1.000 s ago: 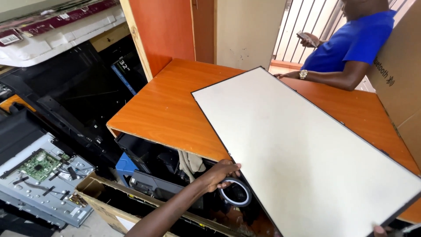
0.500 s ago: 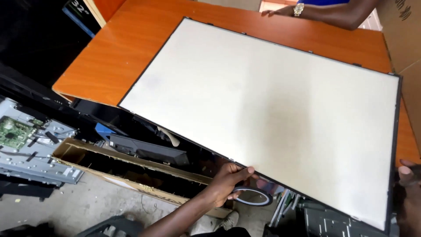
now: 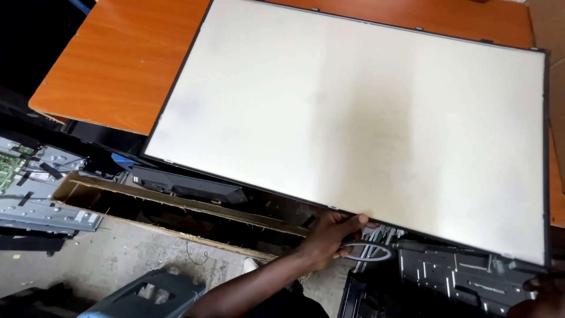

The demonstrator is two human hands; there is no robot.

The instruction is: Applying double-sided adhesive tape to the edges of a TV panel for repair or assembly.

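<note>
Workshop clutter fills the floor around an orange wooden table (image 3: 112,70), and everything here is about the big white panel (image 3: 365,118) lying across it. That panel, a wide flat display sheet in a thin dark frame, rests on the tabletop over its far portion, while its near long edge and right-hand near corner hang out past the table's near edge, over open floor. Below that overhang sits a long cardboard box (image 3: 165,203) with its top open, a black plastic housing (image 3: 188,182) just beyond it, and bare metal chassis plates at the near right (image 3: 459,274) and the far left, where a green circuit board (image 3: 9,168) shows.

Now the hands. The left hand (image 3: 332,235) is clamped on the panel's near edge, thumb on top and fingers curled underneath, with a grey ring-shaped object (image 3: 368,251) just below the fingers; whether the hand also holds it I cannot tell. The right hand (image 3: 544,291) barely shows at the panel's near right corner, and its grip is too hidden to call.

Here is the worry: a thin sheet this wide, supported at only one or two points on one edge, could flex or twist. If the left grip slips, the overhanging side could drop onto the box or the metal chassis and crack. Dragging it could also scuff it against the table's edge.
</note>
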